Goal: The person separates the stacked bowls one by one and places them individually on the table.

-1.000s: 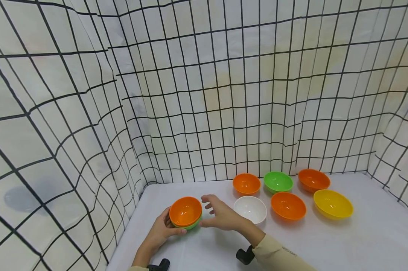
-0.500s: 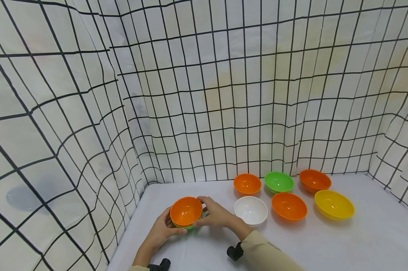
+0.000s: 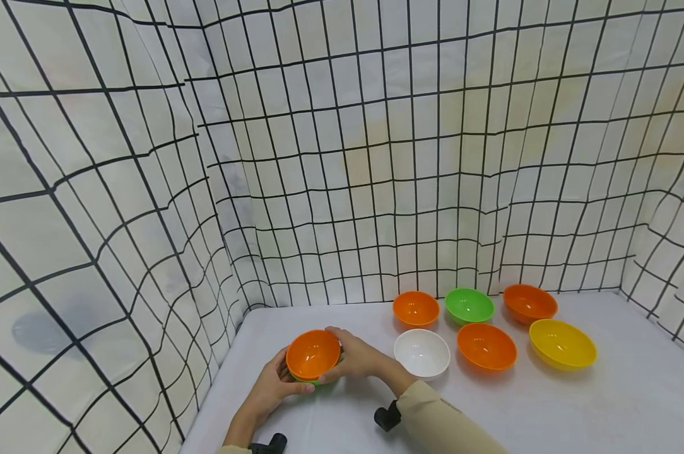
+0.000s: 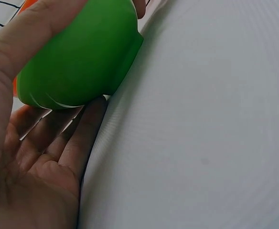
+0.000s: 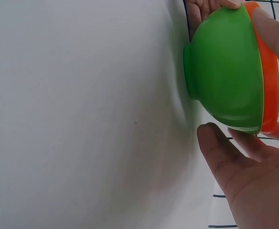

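An orange bowl (image 3: 313,354) sits nested inside a green bowl (image 5: 228,67) at the left of the table, with the green one underneath. From the left, my left hand (image 3: 267,386) holds the green bowl, thumb in front and fingers behind and below its side, as the left wrist view shows. My right hand (image 3: 356,356) grips the orange bowl's rim from the right. In the right wrist view its thumb (image 5: 273,36) lies on the orange rim, and other fingers are at the opposite side. The green bowl's foot is on or very close to the white cloth.
To the right, a white bowl (image 3: 422,354), an orange bowl (image 3: 486,347) and a yellow bowl (image 3: 562,343) form a front row. Behind them stand an orange bowl (image 3: 416,309), a green bowl (image 3: 469,306) and another orange bowl (image 3: 529,303). A black-gridded white curtain (image 3: 353,164) surrounds the table.
My right hand has moved left from beside the stacked bowls and closed onto the orange bowl's rim. The left hand has stayed at the green bowl.
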### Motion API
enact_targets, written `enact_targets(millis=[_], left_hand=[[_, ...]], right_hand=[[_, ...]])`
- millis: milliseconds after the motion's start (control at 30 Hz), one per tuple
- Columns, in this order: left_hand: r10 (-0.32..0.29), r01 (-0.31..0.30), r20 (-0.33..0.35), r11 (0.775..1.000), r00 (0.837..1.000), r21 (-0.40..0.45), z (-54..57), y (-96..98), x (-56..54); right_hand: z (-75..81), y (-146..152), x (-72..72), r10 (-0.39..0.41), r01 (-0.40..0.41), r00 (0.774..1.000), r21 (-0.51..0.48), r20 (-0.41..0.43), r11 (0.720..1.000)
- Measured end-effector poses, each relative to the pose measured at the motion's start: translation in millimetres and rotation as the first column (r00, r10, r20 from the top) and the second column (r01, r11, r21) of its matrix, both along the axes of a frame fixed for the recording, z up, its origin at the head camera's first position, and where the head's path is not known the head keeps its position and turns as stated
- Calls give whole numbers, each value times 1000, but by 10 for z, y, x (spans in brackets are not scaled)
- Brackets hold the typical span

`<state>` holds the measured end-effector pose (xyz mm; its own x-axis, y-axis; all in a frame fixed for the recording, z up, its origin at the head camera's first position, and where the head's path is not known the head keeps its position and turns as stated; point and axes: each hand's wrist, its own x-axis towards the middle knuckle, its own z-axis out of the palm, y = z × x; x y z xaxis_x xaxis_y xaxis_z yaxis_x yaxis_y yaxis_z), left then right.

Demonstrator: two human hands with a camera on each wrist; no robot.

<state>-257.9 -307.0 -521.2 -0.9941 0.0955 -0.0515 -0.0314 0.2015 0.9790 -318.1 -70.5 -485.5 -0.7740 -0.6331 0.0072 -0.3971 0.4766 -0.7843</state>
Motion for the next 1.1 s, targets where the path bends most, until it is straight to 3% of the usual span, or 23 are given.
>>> enact_targets(millis=[433, 733, 1100], left_hand=[[-7, 7, -10, 1000, 1000, 14, -3, 6, 14], [1, -1, -15, 1000, 1000, 10, -4, 11, 14], [-9, 10, -20, 1000, 1000, 12, -9, 10, 16]], right_hand=[[23, -72, -21, 21, -21, 1000, 7, 17, 1000], [13, -88, -44, 42, -43, 998, -13, -42, 999], [4, -79, -34, 9, -9, 998, -1, -56, 1000]])
